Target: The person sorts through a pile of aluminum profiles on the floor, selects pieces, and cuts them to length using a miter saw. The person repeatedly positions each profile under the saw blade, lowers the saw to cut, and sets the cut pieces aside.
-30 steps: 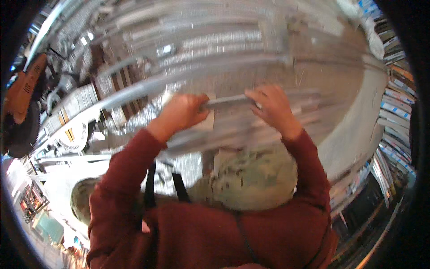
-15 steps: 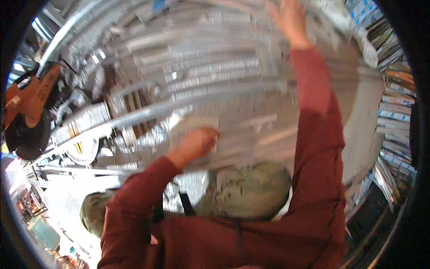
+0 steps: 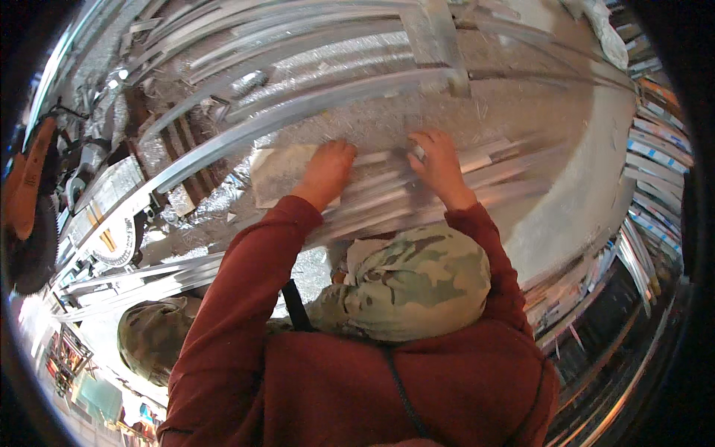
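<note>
My left hand point(image 3: 328, 173) is low over the table at the right edge of a beige flat sheet point(image 3: 279, 175). Its fingers are bent and close together; whatever they hold, if anything, is hidden. To its right, my right hand point(image 3: 441, 165) has its thumb apart from curved fingers, with nothing plainly in its grasp. Blurred grey metal strips point(image 3: 477, 182) lie just below and beside both hands. Beyond them a long silvery metal profile point(image 3: 298, 115) crosses the table from lower left to upper right.
At the far left stands an orange saw point(image 3: 31, 179) with a toothed round blade. More long profiles point(image 3: 298, 33) cover the back of the table, amid metal shavings. Stacked long packs point(image 3: 655, 153) line the right side. My camouflage-clad knee point(image 3: 424, 283) is close to the table's near side.
My right hand has come back from the far upper right to beside my left hand, its fingers bending. My left hand has shifted slightly up and left. The view has turned a little.
</note>
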Motion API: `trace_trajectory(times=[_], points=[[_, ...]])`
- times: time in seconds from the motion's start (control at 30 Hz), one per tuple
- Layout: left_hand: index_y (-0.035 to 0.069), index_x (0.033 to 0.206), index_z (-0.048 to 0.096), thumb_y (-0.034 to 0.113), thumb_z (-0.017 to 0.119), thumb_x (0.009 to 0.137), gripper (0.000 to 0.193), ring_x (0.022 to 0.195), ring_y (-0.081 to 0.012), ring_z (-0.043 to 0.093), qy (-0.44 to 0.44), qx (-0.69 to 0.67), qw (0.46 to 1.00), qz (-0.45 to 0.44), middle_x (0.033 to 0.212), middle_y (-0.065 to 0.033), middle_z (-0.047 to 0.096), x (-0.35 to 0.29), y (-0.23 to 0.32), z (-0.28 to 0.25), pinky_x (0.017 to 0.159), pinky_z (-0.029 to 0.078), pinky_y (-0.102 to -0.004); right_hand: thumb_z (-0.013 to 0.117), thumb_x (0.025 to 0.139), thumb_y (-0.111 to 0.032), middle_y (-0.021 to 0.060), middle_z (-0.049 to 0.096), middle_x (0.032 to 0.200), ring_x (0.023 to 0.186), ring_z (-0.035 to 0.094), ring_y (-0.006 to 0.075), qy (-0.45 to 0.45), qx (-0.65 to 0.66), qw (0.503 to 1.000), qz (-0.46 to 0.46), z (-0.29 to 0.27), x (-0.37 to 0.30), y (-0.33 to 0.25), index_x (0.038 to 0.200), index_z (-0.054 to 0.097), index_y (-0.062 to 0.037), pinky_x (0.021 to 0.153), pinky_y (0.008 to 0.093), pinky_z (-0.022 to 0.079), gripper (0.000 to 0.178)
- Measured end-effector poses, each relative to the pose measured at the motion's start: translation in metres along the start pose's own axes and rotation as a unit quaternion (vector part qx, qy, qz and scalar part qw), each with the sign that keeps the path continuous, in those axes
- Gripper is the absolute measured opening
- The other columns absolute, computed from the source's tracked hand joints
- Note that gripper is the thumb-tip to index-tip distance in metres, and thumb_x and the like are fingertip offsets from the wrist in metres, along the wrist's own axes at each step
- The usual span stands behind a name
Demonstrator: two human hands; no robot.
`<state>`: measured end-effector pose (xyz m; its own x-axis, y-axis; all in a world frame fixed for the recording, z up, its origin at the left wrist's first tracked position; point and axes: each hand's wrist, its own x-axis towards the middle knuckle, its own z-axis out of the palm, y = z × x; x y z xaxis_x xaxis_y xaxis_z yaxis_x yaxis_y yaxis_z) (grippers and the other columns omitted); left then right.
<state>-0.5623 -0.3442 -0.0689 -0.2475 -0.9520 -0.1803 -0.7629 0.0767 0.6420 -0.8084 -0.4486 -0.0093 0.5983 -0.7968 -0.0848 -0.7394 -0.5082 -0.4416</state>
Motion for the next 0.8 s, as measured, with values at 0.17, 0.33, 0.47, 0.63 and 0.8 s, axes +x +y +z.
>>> trace_trajectory(times=[0.17,0.33,0.47,0.63,0.8], points=[[0.005,0.112,0.058,0.018,0.070,0.083,0.035,0.083,-0.0393,0.067,-0.073,-0.100,0.992,-0.030,0.090,-0.0180,0.068,0.003,0.027,-0.071,0.074,0.053,-0.0513,0.078,0.078,-0.012,0.0108,0.066,0.102,0.102,0.060,0.0336,-0.052,0.020,0.997,-0.052,-0.020,-0.002,0.002,0.119,0.065,-0.0097,0.096,0.0434,0.043,0.043],[0.007,0.102,0.063,0.023,0.071,0.084,0.025,0.074,-0.0369,0.067,0.062,-0.029,0.994,0.090,0.080,-0.0132,0.067,-0.006,0.001,-0.165,0.067,0.054,-0.0477,0.077,0.077,-0.010,0.0124,0.068,0.105,0.102,0.061,0.0315,0.033,-0.005,0.995,-0.099,-0.073,0.046,-0.046,0.111,0.067,-0.0077,0.090,0.0431,0.046,0.036],[0.006,0.089,0.065,0.021,0.067,0.087,0.016,0.073,-0.0336,0.066,0.081,0.106,0.986,0.097,0.077,-0.0127,0.064,-0.015,-0.036,-0.237,0.068,0.055,-0.0461,0.076,0.082,-0.012,0.0139,0.069,0.097,0.091,0.065,0.0333,0.018,-0.015,0.989,-0.149,-0.097,0.091,-0.073,0.101,0.069,-0.0046,0.081,0.0425,0.051,0.022],[0.007,0.099,0.066,0.021,0.069,0.087,0.019,0.097,-0.0311,0.066,0.155,0.195,0.963,0.106,0.094,-0.0121,0.068,-0.044,-0.063,-0.304,0.083,0.053,-0.0447,0.070,0.092,-0.018,0.0199,0.064,0.080,0.074,0.064,0.0352,-0.095,0.056,0.981,-0.160,-0.096,0.130,-0.107,0.087,0.063,0.0001,0.065,0.0415,0.050,0.020],[0.010,0.115,0.066,0.022,0.073,0.084,0.034,0.117,-0.0280,0.060,0.211,0.190,0.940,0.188,0.116,-0.0090,0.066,-0.071,-0.066,-0.304,0.099,0.048,-0.0443,0.056,0.101,-0.035,0.0254,0.059,0.079,0.073,0.061,0.0408,-0.092,0.099,0.986,-0.100,-0.059,0.188,-0.148,0.098,0.062,0.0002,0.066,0.0444,0.047,0.036]])
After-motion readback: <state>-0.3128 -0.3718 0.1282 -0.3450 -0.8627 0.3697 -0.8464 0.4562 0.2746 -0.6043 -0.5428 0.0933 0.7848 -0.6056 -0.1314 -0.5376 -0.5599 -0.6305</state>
